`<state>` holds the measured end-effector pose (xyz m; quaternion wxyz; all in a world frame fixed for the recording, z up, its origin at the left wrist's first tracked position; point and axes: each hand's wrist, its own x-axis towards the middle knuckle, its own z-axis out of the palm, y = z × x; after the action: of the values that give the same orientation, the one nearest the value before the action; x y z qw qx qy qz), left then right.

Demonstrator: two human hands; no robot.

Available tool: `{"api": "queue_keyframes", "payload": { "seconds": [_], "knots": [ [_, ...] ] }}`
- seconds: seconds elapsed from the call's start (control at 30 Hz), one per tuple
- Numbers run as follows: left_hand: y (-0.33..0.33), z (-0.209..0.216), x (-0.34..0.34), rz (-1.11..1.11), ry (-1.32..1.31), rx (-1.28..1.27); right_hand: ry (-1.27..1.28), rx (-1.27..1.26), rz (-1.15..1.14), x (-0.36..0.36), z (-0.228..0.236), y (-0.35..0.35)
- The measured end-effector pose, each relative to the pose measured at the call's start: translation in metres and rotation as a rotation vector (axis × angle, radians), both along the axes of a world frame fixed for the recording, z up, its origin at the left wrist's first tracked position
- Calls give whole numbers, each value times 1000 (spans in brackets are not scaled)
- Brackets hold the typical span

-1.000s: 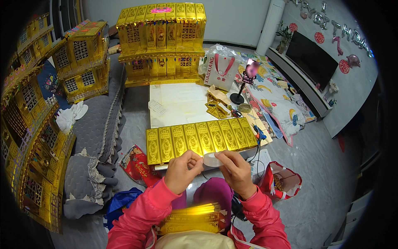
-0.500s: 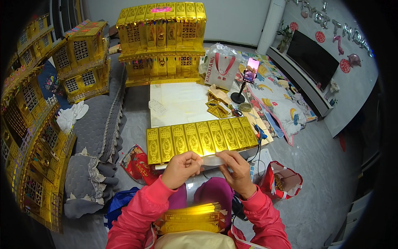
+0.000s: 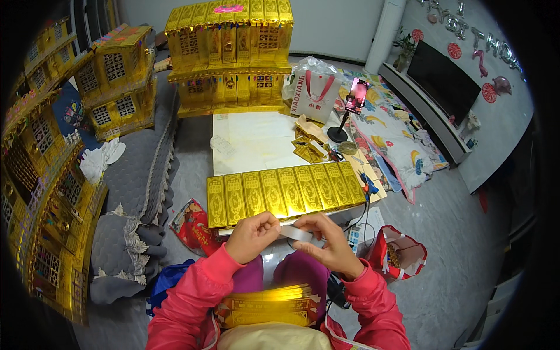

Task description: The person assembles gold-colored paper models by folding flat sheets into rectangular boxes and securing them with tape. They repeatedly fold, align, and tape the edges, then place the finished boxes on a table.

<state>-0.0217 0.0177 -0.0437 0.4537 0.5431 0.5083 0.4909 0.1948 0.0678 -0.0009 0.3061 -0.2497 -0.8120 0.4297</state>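
Between my hands runs a strip of clear tape (image 3: 296,233). My left hand (image 3: 254,236) pinches its free end. With thumb and fingers curled, my right hand (image 3: 333,248) holds the roll end, which the fingers partly cover. Both hands are just in front of a row of gold embossed paper blocks (image 3: 287,189), lying side by side along the near edge of the table. On my lap rests a stack of gold paper sheets (image 3: 269,307).
A white board (image 3: 251,137) covers the table behind the row. Gold scraps (image 3: 306,150), scissors (image 3: 336,156) and a phone on a stand (image 3: 356,96) are at its right. A gold paper house (image 3: 230,58) stands behind. A red bag (image 3: 402,251) sits on the floor.
My right hand has turned and shifted slightly left and down, so the strip of tape now slants down toward it. My left hand has moved little and keeps its pinch.
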Motion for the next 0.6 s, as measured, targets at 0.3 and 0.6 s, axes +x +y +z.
{"api": "queue_keyframes", "payload": {
  "seconds": [0.3, 0.6],
  "knots": [
    [-14, -38, -53, 439, 330, 72, -373, -171, 75, 45, -55, 82],
    [1, -102, -85, 669, 501, 95, -655, 252, -241, 111, -74, 161]
  ]
}}
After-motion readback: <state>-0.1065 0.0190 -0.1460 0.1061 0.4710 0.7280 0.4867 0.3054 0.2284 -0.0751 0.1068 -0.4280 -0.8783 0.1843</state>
